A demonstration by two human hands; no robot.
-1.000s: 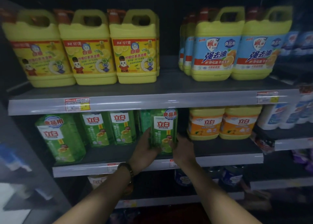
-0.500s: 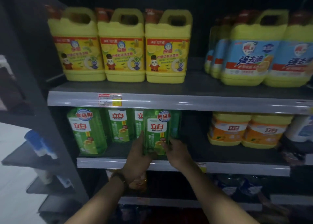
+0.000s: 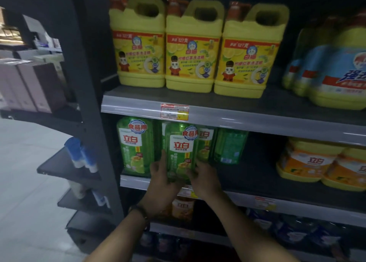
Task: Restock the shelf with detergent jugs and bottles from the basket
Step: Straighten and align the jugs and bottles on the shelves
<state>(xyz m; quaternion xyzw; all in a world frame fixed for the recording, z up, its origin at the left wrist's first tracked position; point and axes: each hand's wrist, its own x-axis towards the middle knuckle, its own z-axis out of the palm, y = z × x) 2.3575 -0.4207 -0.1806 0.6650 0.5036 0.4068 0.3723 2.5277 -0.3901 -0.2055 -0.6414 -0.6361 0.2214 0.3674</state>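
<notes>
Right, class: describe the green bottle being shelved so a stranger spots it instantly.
Start at the three yellow jugs up top. On the shelf beneath stand green bottles; take the green bottle nearest the front, the only one held between left hand and right hand.

Green bottle [image 3: 181, 152] reads 立白 (badge: 食品用); orange jugs [image 3: 309, 162] also read 立白.

Three yellow jugs with yellow labels [image 3: 193, 47]; the jugs with blue labels [image 3: 336, 73] are blurry and cut off at the edge, so I cannot count them; four green bottles [image 3: 181, 152] show, maybe one more behind; two jugs with orange labels [image 3: 309, 162]; one small orange bottle [image 3: 182, 208].
</notes>
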